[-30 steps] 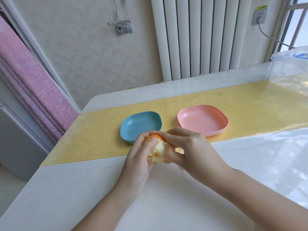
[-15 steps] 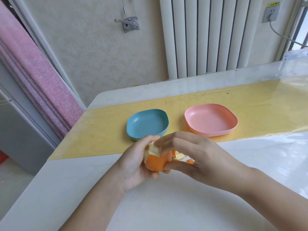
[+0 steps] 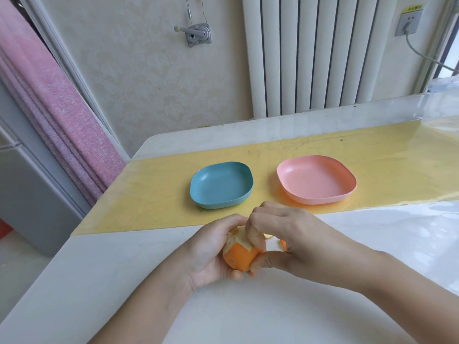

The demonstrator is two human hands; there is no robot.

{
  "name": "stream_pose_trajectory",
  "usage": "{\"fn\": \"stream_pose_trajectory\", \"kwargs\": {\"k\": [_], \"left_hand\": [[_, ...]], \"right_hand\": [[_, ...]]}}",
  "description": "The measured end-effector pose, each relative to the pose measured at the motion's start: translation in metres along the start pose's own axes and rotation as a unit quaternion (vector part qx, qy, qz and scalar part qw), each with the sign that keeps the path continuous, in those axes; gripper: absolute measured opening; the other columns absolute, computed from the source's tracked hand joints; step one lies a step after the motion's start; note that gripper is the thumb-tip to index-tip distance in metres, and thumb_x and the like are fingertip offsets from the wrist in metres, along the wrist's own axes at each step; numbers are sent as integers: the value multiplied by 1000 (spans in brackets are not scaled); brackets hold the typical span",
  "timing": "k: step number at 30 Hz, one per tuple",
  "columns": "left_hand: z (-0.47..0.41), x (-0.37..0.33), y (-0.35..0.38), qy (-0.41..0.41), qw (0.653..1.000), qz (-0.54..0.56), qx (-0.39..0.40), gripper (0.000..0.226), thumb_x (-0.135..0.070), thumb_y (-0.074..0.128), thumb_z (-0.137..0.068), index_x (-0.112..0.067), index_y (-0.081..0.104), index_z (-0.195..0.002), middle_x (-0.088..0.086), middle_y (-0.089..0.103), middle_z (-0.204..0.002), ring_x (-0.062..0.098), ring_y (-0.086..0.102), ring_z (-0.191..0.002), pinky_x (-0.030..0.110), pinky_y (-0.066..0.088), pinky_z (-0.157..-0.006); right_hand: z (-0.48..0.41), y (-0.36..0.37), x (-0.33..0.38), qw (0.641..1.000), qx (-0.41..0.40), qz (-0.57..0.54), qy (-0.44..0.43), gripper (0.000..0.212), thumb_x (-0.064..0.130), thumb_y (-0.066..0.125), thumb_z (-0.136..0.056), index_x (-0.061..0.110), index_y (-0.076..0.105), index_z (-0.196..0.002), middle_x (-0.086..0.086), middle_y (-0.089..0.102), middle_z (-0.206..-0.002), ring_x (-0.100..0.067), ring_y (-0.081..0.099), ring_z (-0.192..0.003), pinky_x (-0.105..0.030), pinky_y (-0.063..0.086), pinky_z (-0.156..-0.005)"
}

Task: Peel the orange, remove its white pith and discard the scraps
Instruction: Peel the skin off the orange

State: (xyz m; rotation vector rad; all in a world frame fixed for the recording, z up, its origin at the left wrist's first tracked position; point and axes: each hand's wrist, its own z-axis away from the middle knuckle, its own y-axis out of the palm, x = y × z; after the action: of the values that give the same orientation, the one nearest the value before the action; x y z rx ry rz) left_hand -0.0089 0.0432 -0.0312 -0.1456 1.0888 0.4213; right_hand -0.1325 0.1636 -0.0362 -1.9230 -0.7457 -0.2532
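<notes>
The orange [image 3: 241, 258] sits between both hands, over the near part of the white table [image 3: 119, 269]. Its top is peeled and pale. Its bottom still has orange skin. The left hand [image 3: 210, 254] cups it from the left, with the fingers curled around it. The right hand [image 3: 295, 238] pinches it from the right, with the thumb low and the fingers on the peeled top. Farther back, a blue dish [image 3: 221, 186] and a pink dish [image 3: 316, 178] sit on a yellow mat [image 3: 154, 194].

The orange [image 3: 239, 256] has rotated in the left hand [image 3: 211, 254]: unpeeled rind now faces near, the pale peeled area up. The right hand [image 3: 293, 239] now curls over its top.
</notes>
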Motion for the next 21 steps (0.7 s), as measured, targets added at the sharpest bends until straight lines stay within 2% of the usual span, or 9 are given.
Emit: {"fn": "stream_pose_trajectory", "kwargs": {"k": [4,7,11,13,15,17,21], "left_hand": [[1,-1,1,-6,1000,4,16,46,-26,42,-92,-17,64,-53,5,57,-58,24,52,-49,19,29,-36],[1,0,0,-16,999,17,24,44,-27,42,-91,-16,63,-54,1,57,-58,22,52,-48,17,29,-35],[2,-2,0,-27,998,53,31,26,-34,54,-66,-15,68,-56,5,59,-59,21,51,-44,13,25,-32],[1,-3,-2,-31,995,93,19,26,-32,54,-69,-13,71,-64,7,59,-62,22,52,-43,12,26,-30],[-1,-4,-4,-39,991,128,7,27,-31,51,-80,-10,68,-81,10,59,-66,23,53,-42,12,28,-28],[-1,-5,-5,-56,987,147,14,28,-32,50,-81,-9,61,-93,13,57,-69,24,54,-43,13,30,-28],[-2,-4,-4,-70,984,158,33,32,-34,51,-75,-9,61,-90,15,59,-71,23,55,-45,12,31,-28]], "right_hand": [[0,0,0,1000,-8,-7,6,30,13,79,-75,20,51,-82,15,50,-81,6,43,-81,-2,32,-66],[0,1,-1,1000,-12,-8,13,24,15,79,-75,18,58,-85,14,51,-78,4,45,-79,-4,33,-67],[0,-1,-2,999,-49,6,-3,18,24,75,-79,17,67,-95,12,51,-80,0,47,-80,-10,39,-67],[0,-1,-5,997,-74,11,0,28,30,73,-80,18,69,-105,13,52,-88,0,50,-82,-14,44,-70],[0,-1,-8,995,-98,5,12,36,35,72,-78,18,71,-110,12,51,-93,-3,54,-80,-14,45,-70],[2,-1,-9,993,-118,-15,26,34,34,75,-75,18,75,-104,10,53,-90,-5,56,-76,-11,43,-66],[2,-6,-9,987,-138,-54,60,15,26,75,-76,17,78,-87,9,59,-83,-4,58,-70,-5,40,-57]]}}
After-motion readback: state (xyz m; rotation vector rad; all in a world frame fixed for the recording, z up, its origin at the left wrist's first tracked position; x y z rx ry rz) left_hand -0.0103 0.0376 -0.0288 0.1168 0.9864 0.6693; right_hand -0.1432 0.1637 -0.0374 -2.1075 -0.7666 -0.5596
